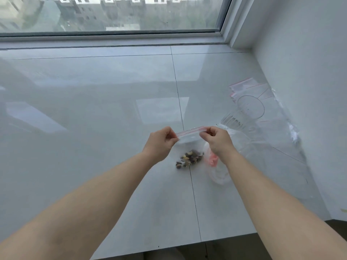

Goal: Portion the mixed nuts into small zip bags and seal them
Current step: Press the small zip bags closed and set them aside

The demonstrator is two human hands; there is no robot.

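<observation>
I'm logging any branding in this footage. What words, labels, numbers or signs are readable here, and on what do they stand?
None can be read.
Held zip bag: only a red line along its zip strip, no print.
Stack of empty zip bags: red lines and a drawn circle outline, no lettering.
Clear plastic wrapping: no legible text.
Small pink-and-white bag under the right hand: pink marking too blurred to read.
</observation>
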